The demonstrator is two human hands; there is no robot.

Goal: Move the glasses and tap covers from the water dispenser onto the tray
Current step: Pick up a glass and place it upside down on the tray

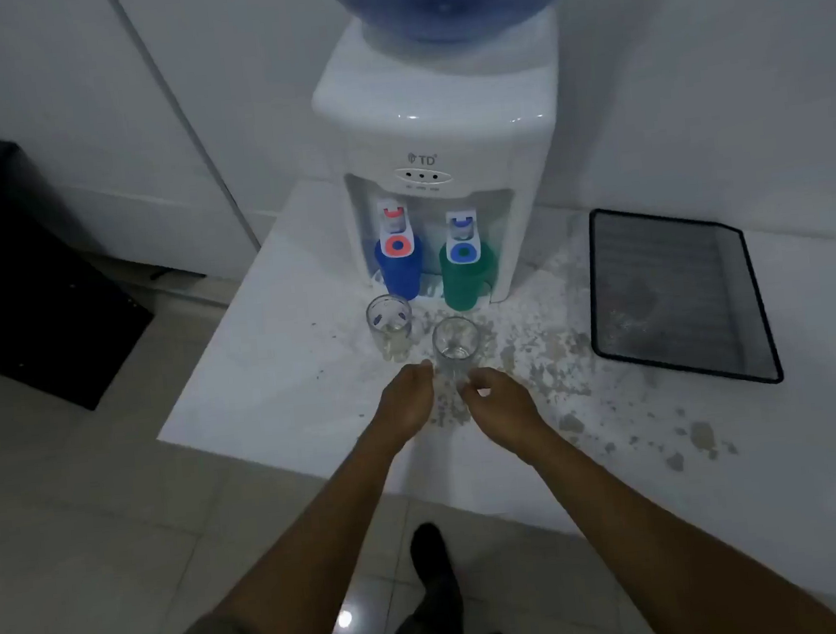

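Note:
A white water dispenser [440,127] stands on the counter. A blue cover [400,274] sits under its red tap and a green cover [468,277] under its blue tap. Two clear glasses stand in front: the left glass [389,325] and the nearer right glass [455,346]. My left hand [408,398] and my right hand [501,400] flank the base of the right glass, fingers loosely curled, holding nothing. The black mesh tray [677,294] lies to the right with nothing on it.
The white counter [268,360] has chipped, speckled patches around the glasses and its front edge runs diagonally near my arms. A dark cabinet [23,280] stands on the left. Tiled floor and my shoe [429,558] are below.

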